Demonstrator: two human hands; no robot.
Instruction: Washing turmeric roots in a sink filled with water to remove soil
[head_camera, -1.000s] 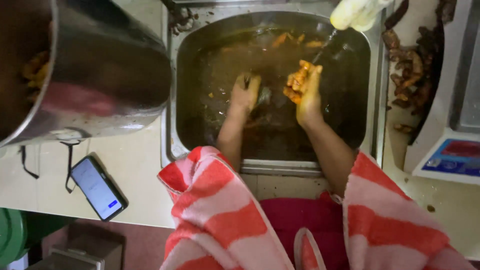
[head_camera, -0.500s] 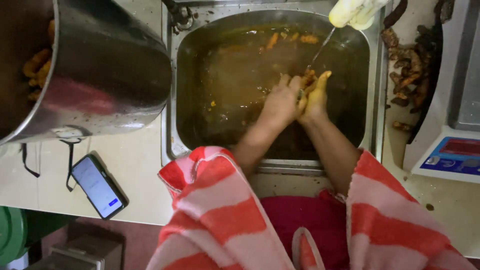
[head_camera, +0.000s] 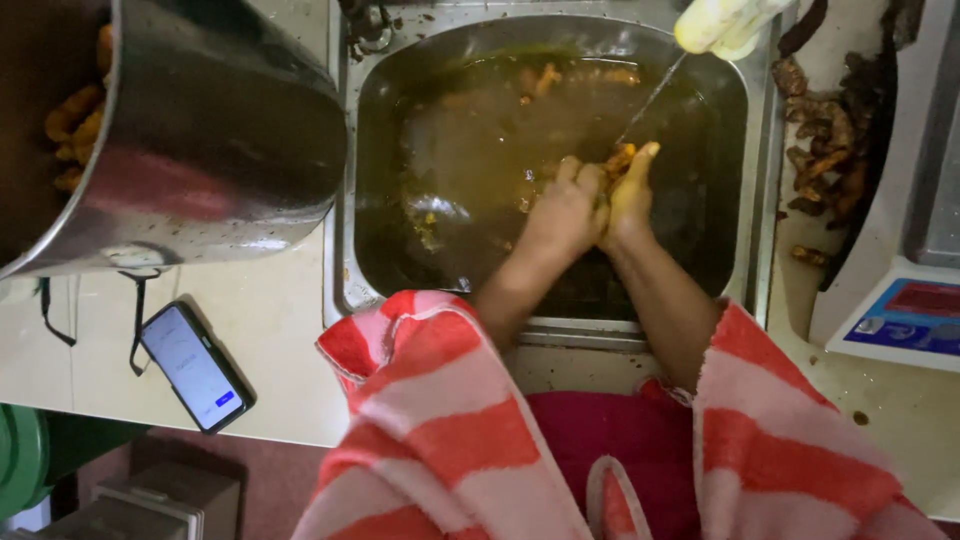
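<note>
My left hand (head_camera: 562, 210) and my right hand (head_camera: 630, 195) are pressed together over a steel sink (head_camera: 352, 250) full of murky yellow-brown water. Between the fingers sit small orange-yellow root pieces (head_camera: 618, 160), stained like the hands. A thin stream of water (head_camera: 650, 100) falls onto them from a pale yellow tap end (head_camera: 722, 22) at the top. More orange pieces (head_camera: 540, 78) float at the far side of the sink. Both arms come out of red and white striped sleeves.
A large steel pot (head_camera: 220, 150) with orange pieces (head_camera: 75, 120) inside stands on the counter at left. A phone (head_camera: 195, 367) with a lit screen lies near the counter's front edge. Dark brown root scraps (head_camera: 830, 130) are heaped right of the sink, beside a scale (head_camera: 905, 315).
My hands were apart low in the sink a second ago. They have come together, risen out of the water and moved right, under the tap stream.
</note>
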